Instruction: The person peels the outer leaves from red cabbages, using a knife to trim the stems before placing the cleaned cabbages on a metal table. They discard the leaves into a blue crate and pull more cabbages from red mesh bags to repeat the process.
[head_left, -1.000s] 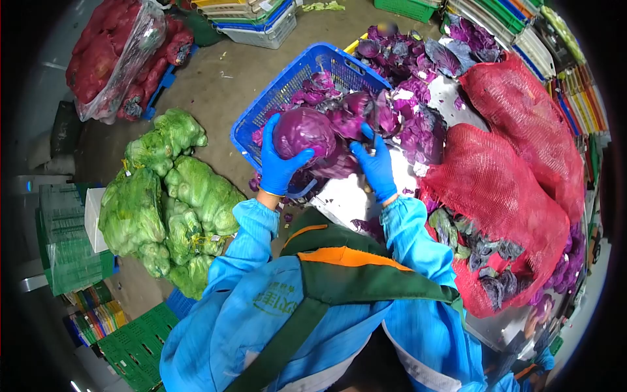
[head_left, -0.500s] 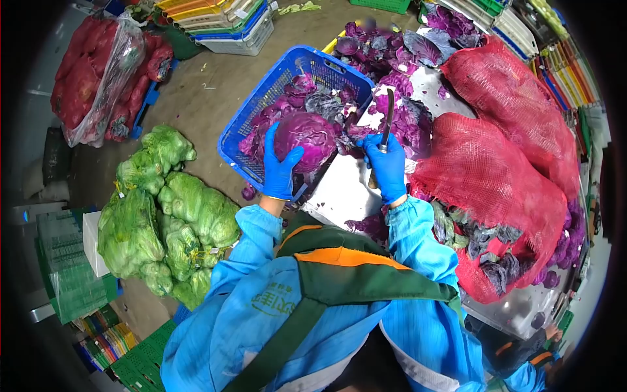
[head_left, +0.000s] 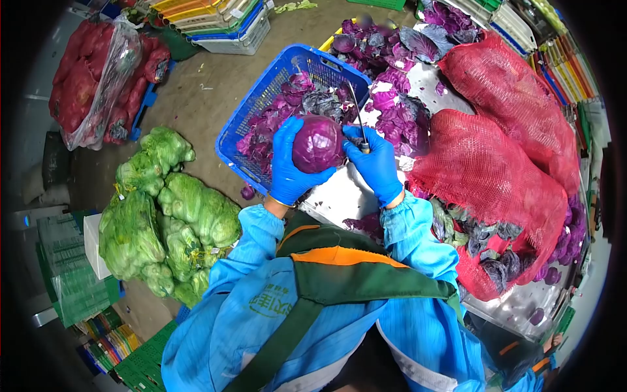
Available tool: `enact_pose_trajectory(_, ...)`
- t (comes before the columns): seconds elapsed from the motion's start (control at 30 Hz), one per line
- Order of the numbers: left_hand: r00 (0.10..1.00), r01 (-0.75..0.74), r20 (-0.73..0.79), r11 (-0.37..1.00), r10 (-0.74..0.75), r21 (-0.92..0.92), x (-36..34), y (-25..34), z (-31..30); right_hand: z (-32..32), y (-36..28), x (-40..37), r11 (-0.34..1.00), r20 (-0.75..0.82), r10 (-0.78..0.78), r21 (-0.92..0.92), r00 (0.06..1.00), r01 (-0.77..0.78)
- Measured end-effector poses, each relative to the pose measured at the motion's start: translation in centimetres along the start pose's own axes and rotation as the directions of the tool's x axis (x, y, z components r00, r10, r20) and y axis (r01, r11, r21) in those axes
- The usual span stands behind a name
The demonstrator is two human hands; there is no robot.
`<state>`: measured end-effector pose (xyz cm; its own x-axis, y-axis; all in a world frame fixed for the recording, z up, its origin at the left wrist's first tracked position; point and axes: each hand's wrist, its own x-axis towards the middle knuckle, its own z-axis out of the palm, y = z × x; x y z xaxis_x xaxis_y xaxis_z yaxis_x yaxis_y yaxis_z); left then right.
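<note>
A round red cabbage (head_left: pixel 317 144) rests in the grip of my left hand (head_left: pixel 291 161), which wears a blue glove and wraps the cabbage's left side and underside. In my gloved right hand (head_left: pixel 375 162) is a knife (head_left: pixel 357 114), its handle in my fist and its narrow blade pointing up and away. The right knuckles are right at the cabbage's right side. Beyond both hands, a blue plastic basket (head_left: pixel 230 124) holds loose purple cabbage leaves (head_left: pixel 297 88). More purple leaves (head_left: pixel 400 121) lie on the white surface (head_left: pixel 339 193) to the right.
Red mesh sacks (head_left: pixel 490 176) with cabbages lie at right. Bagged green vegetables (head_left: pixel 199 206) are on the floor at left, with a wrapped stack of red sacks (head_left: pixel 98 72) behind. Stacked crates (head_left: pixel 222 23) stand at the top. Part of another person (head_left: pixel 522 366) shows at lower right.
My left hand has turned the cabbage and brought it slightly right. My right hand with the knife has come left against the cabbage, and the blade now leans left.
</note>
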<state>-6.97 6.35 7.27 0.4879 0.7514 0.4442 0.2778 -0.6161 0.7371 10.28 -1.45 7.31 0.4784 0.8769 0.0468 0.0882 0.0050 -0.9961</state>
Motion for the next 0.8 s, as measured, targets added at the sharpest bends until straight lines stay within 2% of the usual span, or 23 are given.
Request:
enact_pose_trajectory(0.03,1.000,0.005,-0.001,1.000,-0.005,0.001,0.1,0.3,-0.1,-0.1,-0.4,-0.1,1.000,0.004,0.003,0.000,1.000,-0.003)
enact_pose_trajectory(0.1,0.996,-0.071,0.061,0.995,0.067,0.067,0.5,0.7,-0.2,-0.2,-0.8,-0.1,1.000,0.130,-0.009,-0.012,0.992,0.011)
enact_pose_trajectory(0.13,0.996,-0.074,0.064,0.995,0.070,0.066,0.5,0.6,-0.1,-0.4,-0.3,0.1,0.998,0.177,0.058,0.024,0.982,-0.064)
enact_pose_trajectory(0.17,0.997,-0.068,0.044,0.996,0.066,0.050,0.4,0.4,0.1,-0.5,0.5,0.2,0.998,0.174,0.058,0.025,0.983,-0.064)
enact_pose_trajectory(0.23,0.998,-0.062,0.028,0.997,0.061,0.036,0.2,0.1,0.2,-0.3,2.1,0.1,0.965,0.079,-0.137,-0.215,0.987,0.151)
enact_pose_trajectory(0.27,1.000,-0.022,0.015,1.000,0.022,-0.004,0.1,0.1,0.2,-0.5,2.7,0.1,0.966,0.079,-0.135,-0.213,0.988,0.149)
enact_pose_trajectory(0.33,1.000,0.022,0.005,0.999,-0.022,-0.041,-0.1,-0.1,0.2,-0.7,3.6,0.0,0.997,0.003,0.031,-0.078,1.000,-0.030)
enact_pose_trajectory(0.37,0.987,0.154,-0.023,0.968,-0.162,-0.198,-0.1,-0.1,0.3,-1.2,4.5,0.0,0.998,-0.056,0.034,-0.059,0.998,-0.037)
enact_pose_trajectory(0.4,0.954,0.271,-0.030,0.896,-0.300,-0.353,-0.2,-0.1,0.4,-1.9,4.5,0.2,0.987,-0.084,0.078,-0.133,0.993,-0.089)
enact_pose_trajectory(0.43,0.954,0.271,-0.029,0.896,-0.300,-0.351,-0.3,-0.4,0.7,-2.6,4.5,0.2,0.969,-0.115,0.120,-0.204,0.986,-0.141)
enact_pose_trajectory(0.47,0.873,0.371,0.010,0.651,-0.488,-0.662,-0.5,-0.9,1.1,-3.5,4.2,-0.3,0.930,-0.138,0.175,-0.301,0.975,-0.210)
enact_pose_trajectory(0.5,0.767,0.380,0.116,0.302,-0.631,-0.874,-0.6,-1.5,1.5,-3.8,4.6,-0.7,0.931,-0.136,0.173,-0.301,0.976,-0.207)
enact_pose_trajectory(0.57,0.788,0.388,0.173,0.258,-0.591,-0.885,-0.7,-2.6,1.9,-4.3,6.2,-1.6,0.966,-0.182,-0.044,-0.260,0.982,-0.005)
enact_pose_trajectory(0.63,0.633,0.414,0.476,-0.253,-0.610,-0.875,-0.5,-2.1,1.9,-3.7,4.7,-2.1,0.955,-0.107,-0.095,-0.290,0.990,0.060)
enact_pose_trajectory(0.7,0.616,0.469,0.486,-0.207,-0.621,-0.859,-1.0,-1.8,2.7,-2.6,3.2,-2.4,0.995,-0.001,0.003,-0.105,1.000,-0.003)
enact_pose_trajectory(0.73,0.626,0.501,0.507,-0.193,-0.593,-0.844,-1.5,-2.5,3.4,-2.0,2.2,-2.0,0.947,0.015,-0.226,-0.229,0.974,0.223)
enact_pose_trajectory(0.77,0.634,0.532,0.528,-0.178,-0.565,-0.828,-2.2,-3.2,4.2,-1.6,0.7,-2.1,0.976,0.044,-0.085,-0.199,0.995,0.092)
enact_pose_trajectory(0.8,0.663,0.520,0.470,-0.094,-0.583,-0.849,-2.4,-2.8,4.9,-1.5,0.8,-1.9,0.973,0.061,-0.098,-0.205,0.993,0.109)
